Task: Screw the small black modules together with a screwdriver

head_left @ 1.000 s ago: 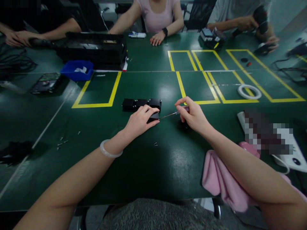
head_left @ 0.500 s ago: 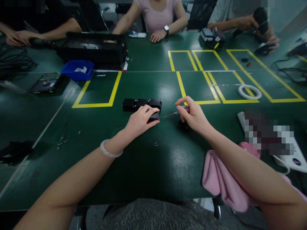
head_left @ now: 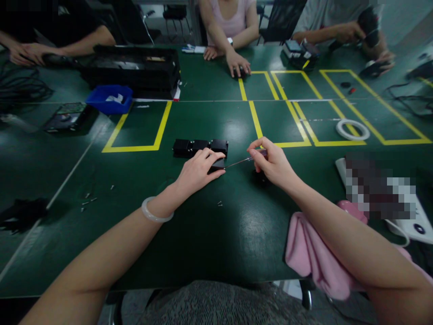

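Note:
My left hand (head_left: pixel 199 168) is closed around a small black block (head_left: pixel 217 166) on the green table, thumb and fingers pressing its sides. A screwdriver (head_left: pixel 239 162) is held by its handle in my right hand (head_left: pixel 269 158), its thin shaft pointing left and its tip meeting the block's right end. Just beyond my left hand, a row of black blocks (head_left: pixel 181 148) with small screws at the edges lies on the table. A dark object (head_left: pixel 260 177) is partly hidden beneath my right hand. Two small screws (head_left: pixel 219 204) lie nearer to me.
Loose screws (head_left: pixel 88 199) lie at the left. Further back are a blue bin (head_left: pixel 110 99) and a black housing (head_left: pixel 131 72). A white ring (head_left: pixel 352 130), a pink cloth (head_left: pixel 314 257) and a white power strip (head_left: pixel 417 221) are at the right. Several people sit across the table.
A person's hand across the table has reached forward onto a small dark object. My hands, the block and the screwdriver look almost unchanged.

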Demonstrator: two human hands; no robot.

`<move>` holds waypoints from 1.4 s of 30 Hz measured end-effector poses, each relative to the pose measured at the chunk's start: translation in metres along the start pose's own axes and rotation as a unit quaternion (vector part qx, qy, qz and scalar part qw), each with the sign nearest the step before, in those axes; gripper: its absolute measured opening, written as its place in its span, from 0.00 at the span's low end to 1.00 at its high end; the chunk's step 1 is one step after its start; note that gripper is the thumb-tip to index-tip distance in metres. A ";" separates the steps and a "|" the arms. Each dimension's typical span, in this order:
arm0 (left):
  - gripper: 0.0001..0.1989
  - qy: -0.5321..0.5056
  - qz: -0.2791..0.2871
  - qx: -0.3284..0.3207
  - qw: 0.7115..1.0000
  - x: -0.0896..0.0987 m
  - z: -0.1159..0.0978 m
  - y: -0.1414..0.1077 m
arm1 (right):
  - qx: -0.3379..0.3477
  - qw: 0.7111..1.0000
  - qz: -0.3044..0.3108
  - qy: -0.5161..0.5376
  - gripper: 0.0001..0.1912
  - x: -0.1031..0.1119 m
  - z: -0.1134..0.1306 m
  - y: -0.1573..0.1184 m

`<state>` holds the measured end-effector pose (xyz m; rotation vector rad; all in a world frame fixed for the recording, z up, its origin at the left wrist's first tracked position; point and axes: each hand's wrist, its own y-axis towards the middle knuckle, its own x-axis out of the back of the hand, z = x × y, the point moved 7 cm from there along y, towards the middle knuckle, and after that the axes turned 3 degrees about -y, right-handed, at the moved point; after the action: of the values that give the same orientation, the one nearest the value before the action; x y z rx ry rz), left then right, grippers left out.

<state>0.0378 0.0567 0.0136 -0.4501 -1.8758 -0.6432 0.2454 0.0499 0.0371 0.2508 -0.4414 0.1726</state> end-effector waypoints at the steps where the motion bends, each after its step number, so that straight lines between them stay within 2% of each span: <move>1: 0.21 0.000 0.000 0.000 1.000 0.000 0.000 0.000 | 0.004 1.000 -0.004 0.007 0.05 0.000 0.000 0.000; 5: 0.21 0.003 0.000 0.000 1.000 0.000 -0.001 0.001 | 0.020 0.999 -0.016 0.021 0.06 0.001 0.000 0.000; 15: 0.21 -0.001 -0.006 -0.002 1.000 -0.001 0.000 0.000 | 0.012 1.000 0.003 0.001 0.08 -0.001 -0.002 0.001; 18: 0.21 -0.002 -0.006 -0.004 1.000 -0.001 0.001 0.000 | 0.025 1.000 -0.011 0.009 0.05 0.000 -0.002 0.000; 25: 0.21 0.001 -0.003 -0.005 1.000 -0.001 0.001 0.000 | 0.032 0.999 -0.024 0.010 0.09 0.000 -0.001 -0.001; 32: 0.21 0.001 -0.004 -0.005 1.000 -0.001 0.000 0.000 | 0.010 1.000 0.000 0.002 0.05 -0.001 -0.002 -0.001; 37: 0.21 -0.004 -0.005 -0.002 1.000 -0.001 0.000 0.000 | 0.035 0.999 -0.013 0.009 0.08 0.000 0.001 0.000; 42: 0.21 -0.004 0.000 0.000 1.000 -0.001 0.000 0.000 | 0.009 1.000 0.012 -0.005 0.07 -0.001 -0.001 0.001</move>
<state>0.0382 0.0565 0.0131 -0.4524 -1.8829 -0.6430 0.2447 0.0511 0.0357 0.2647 -0.4532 0.1988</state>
